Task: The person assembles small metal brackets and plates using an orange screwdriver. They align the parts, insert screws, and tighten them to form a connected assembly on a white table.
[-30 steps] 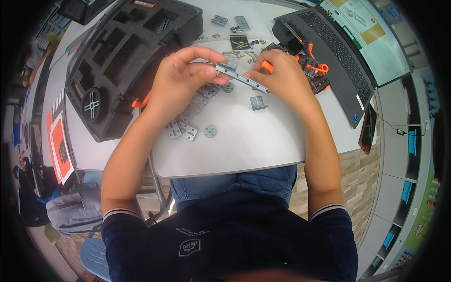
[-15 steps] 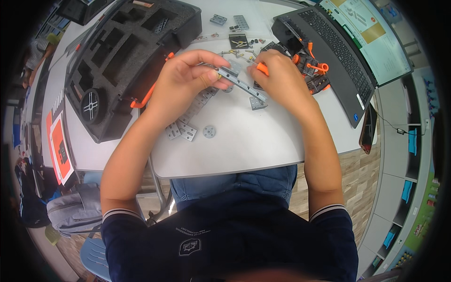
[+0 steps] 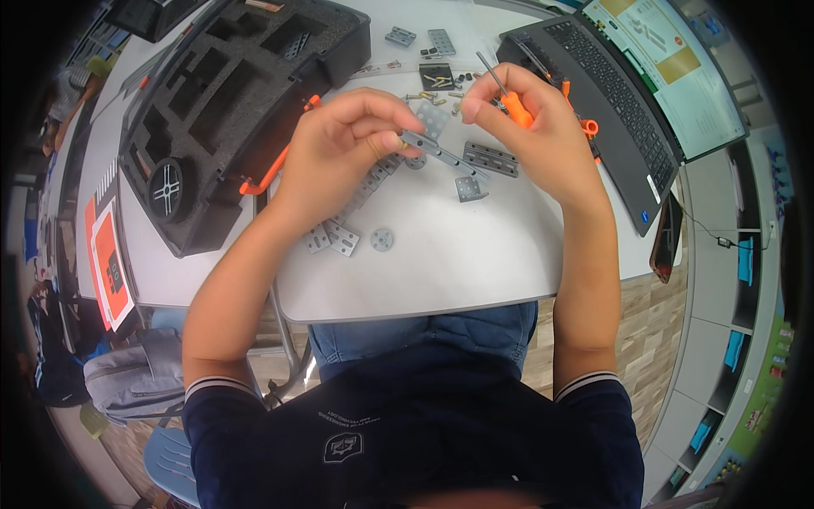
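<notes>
- Metal bar (image 3: 434, 151): slim, grey, holed; pinched at its 10-o'clock end by the left hand (image 3: 343, 140), slanting toward 4 o'clock.
- Screwdriver (image 3: 516, 110): orange handle, thin shaft toward 11 o'clock; in the right hand (image 3: 543, 140), at the bar's 2 o'clock.

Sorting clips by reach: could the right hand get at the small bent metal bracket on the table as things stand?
Probably yes: the bent bracket lies largely uncovered near the right hand, though that hand holds an orange-handled screwdriver and the metal bar in the left hand appears close by.
</notes>
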Demonstrator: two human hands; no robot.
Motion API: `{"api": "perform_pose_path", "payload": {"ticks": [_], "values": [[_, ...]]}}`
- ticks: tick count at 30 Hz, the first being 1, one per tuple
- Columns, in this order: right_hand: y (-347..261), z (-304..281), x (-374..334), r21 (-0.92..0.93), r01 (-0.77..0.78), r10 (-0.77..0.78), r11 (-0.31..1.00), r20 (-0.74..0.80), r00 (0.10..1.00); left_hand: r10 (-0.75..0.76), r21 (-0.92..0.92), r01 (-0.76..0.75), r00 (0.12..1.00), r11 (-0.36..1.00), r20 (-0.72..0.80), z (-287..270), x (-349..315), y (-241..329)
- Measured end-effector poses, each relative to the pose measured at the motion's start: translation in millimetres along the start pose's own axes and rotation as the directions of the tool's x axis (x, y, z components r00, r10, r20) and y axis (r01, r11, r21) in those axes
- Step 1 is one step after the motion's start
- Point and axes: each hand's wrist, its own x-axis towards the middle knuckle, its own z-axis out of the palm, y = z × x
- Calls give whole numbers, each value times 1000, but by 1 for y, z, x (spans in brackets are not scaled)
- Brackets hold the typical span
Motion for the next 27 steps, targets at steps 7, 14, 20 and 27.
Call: {"api": "perform_pose_path", "payload": {"ticks": [7,14,20,27], "values": [[-19,-3,-9,67,71,-69,995,-40,997,193,76,-198,979,977,65,2,-3,5],[-13,7,-8,90,375,-373,923,-41,927,200,81,-213,969,974,146,0,-3,7],[-15,16,-12,30,326,-325,945,-45,945,177,59,-187,975,981,137,2,-5,6],[-15,16,-11,-23,336,-336,942,7,942,98,-39,-95,991,995,91,5,-8,3]]}}
